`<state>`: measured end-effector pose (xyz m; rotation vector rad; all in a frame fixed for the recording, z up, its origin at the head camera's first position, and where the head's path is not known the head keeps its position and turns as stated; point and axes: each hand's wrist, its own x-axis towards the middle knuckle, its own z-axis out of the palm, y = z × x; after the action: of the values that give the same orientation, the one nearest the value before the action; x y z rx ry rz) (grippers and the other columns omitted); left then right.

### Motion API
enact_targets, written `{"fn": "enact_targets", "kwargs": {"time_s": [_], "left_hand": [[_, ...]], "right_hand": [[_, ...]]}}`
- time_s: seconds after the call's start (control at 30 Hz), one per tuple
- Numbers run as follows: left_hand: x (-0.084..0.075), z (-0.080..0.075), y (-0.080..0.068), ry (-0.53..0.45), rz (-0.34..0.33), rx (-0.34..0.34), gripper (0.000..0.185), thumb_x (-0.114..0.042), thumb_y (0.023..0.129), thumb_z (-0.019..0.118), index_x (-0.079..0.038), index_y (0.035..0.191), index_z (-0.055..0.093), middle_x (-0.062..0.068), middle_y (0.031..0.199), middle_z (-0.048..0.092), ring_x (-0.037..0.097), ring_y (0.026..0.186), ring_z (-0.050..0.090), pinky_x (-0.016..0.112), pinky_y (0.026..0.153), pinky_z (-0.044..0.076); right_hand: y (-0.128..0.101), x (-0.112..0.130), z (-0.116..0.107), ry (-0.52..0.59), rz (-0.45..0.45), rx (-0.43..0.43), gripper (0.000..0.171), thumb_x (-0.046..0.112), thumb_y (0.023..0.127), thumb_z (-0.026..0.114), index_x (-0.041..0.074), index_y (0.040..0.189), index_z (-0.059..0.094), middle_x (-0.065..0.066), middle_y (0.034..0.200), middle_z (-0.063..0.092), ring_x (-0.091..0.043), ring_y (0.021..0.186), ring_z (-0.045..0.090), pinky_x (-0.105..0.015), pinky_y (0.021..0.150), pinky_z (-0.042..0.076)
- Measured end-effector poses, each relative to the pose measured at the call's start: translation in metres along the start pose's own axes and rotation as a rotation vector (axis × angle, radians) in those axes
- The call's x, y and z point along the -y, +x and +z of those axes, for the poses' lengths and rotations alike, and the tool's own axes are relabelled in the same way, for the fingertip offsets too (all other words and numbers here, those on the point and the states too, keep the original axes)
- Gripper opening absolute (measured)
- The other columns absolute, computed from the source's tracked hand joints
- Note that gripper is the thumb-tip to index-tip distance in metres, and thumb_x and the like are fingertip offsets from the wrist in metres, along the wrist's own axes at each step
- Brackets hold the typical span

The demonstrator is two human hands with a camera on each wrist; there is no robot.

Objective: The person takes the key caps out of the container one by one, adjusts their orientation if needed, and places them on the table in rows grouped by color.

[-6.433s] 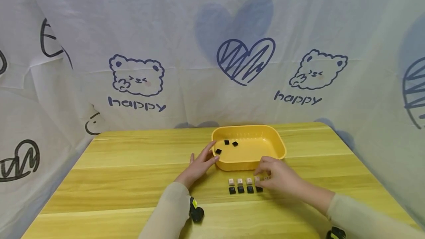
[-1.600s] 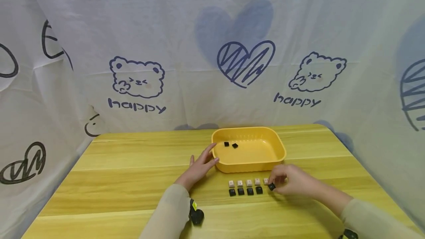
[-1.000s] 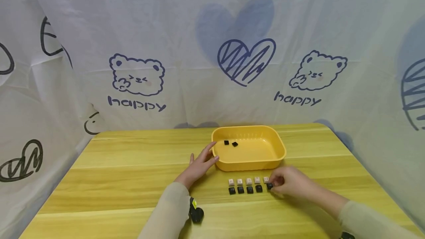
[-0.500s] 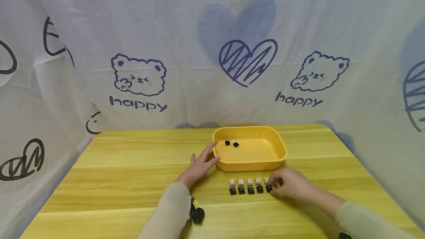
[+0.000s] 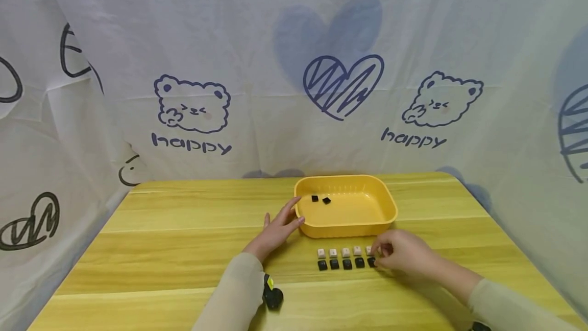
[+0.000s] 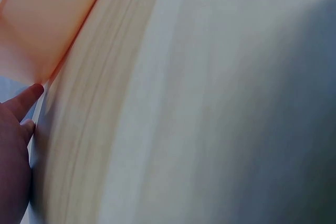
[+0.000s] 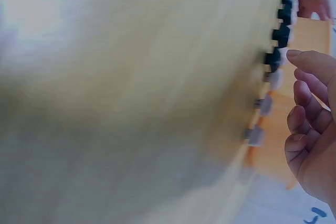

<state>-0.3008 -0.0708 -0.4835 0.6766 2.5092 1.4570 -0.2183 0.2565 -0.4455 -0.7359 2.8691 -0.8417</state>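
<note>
Black keycaps (image 5: pixel 347 264) stand in a row in front of the yellow tray (image 5: pixel 346 231), with white keycaps (image 5: pixel 346 253) lined up just behind them. My right hand (image 5: pixel 406 254) is at the right end of both rows, its thumb tip and index finger right beside the last black keycap (image 5: pixel 371 262). In the right wrist view the thumb (image 7: pixel 310 61) stands slightly off this black keycap (image 7: pixel 272 59), the other fingers loosely bent with nothing between them. My left hand (image 5: pixel 275 231) touches the tray's left end with extended fingers.
Two black keycaps (image 5: pixel 320 199) lie inside the tray at its left. More white keycaps (image 7: pixel 261 119) continue the row past the last black one, hidden behind my right hand in the head view. A printed cloth (image 5: pixel 275 132) hangs behind the wooden table (image 5: pixel 184 249).
A black keycap left the tray, and my right hand set it at the right end of the black row, sliding it left against the others. My left hand stayed at the tray.
</note>
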Motion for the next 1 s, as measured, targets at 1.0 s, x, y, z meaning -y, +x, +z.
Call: {"fn": "enact_targets", "kwargs": {"time_s": [1.0], "left_hand": [[0.001, 0.002, -0.001, 0.020, 0.005, -0.013, 0.061, -0.037, 0.103, 0.048, -0.025, 0.156, 0.022, 0.016, 0.149, 0.041, 0.032, 0.140, 0.034, 0.059, 0.108, -0.019]], "right_hand": [[0.137, 0.020, -0.010, -0.066, 0.022, -0.087, 0.016, 0.011, 0.081, 0.079, 0.007, 0.096, 0.075, 0.004, 0.065, 0.055, -0.013, 0.061, 0.048, -0.031, 0.063, 0.043]]}}
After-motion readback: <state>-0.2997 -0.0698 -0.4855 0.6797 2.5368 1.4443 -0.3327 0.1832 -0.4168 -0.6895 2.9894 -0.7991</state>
